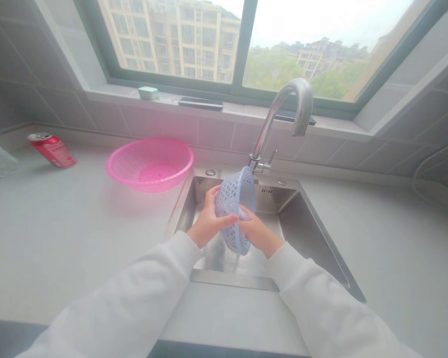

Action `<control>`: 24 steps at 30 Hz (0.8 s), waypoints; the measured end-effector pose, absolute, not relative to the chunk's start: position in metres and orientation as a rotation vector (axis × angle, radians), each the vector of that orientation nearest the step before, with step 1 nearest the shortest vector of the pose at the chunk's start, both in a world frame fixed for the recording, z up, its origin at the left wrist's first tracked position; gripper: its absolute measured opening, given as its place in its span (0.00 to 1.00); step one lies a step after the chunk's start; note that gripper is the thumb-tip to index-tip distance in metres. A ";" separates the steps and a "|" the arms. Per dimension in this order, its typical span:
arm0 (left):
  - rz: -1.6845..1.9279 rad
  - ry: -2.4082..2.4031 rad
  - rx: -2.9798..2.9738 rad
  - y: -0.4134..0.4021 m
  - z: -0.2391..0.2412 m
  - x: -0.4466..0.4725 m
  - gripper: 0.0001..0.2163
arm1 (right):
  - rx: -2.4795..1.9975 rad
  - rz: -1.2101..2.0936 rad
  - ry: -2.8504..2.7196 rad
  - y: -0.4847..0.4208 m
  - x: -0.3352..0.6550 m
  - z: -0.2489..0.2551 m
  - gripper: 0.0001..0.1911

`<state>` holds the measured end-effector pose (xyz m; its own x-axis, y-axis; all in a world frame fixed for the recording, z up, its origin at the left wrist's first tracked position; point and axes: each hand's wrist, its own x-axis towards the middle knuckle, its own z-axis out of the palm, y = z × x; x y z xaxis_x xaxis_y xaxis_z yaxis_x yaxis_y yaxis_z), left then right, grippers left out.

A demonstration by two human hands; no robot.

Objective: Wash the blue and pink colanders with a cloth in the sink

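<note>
A pale blue perforated basket point(234, 200) is held on its edge above the steel sink point(302, 223). My left hand point(208, 222) grips its outer, rounded side, with the thumb lying across the mesh. My right hand point(259, 232) holds the basket from the other side, near the lower rim, fingers curled on it. Both arms wear white sleeves. The chrome tap point(288, 102) arches over the sink just behind the basket; I see no water running from it.
A pink perforated basket point(150, 164) stands on the counter left of the sink. A red drinks can point(52, 148) lies further left, beside a clear object at the frame's edge. On the window ledge sit a small green block point(148, 92) and a dark flat item point(200, 103).
</note>
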<state>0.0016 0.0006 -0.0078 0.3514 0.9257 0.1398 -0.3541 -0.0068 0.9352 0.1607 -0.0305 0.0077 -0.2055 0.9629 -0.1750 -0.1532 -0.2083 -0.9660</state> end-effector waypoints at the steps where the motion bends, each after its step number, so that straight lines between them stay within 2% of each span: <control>1: 1.134 0.636 1.190 0.001 -0.011 0.002 0.53 | -1.075 1.551 -1.085 -0.030 0.160 0.007 0.29; 9: 1.062 0.702 1.748 -0.006 -0.015 0.001 0.58 | -0.885 1.419 -0.885 -0.026 0.157 0.010 0.21; 12: 1.044 0.775 1.801 -0.012 -0.012 0.004 0.52 | -0.889 1.449 -0.881 -0.027 0.156 0.009 0.22; 17: 1.288 0.767 1.582 -0.006 -0.018 0.005 0.42 | -1.010 1.521 -1.094 -0.030 0.153 0.007 0.28; 24: 1.321 0.667 1.199 0.010 -0.015 -0.002 0.32 | -1.272 1.507 -1.710 -0.036 0.158 0.019 0.14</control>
<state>-0.0019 0.0098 -0.0148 0.1982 0.9481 0.2488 -0.3622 -0.1650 0.9174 0.1578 -0.0359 0.0192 -0.4198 0.8870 -0.1923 0.3021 -0.0633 -0.9512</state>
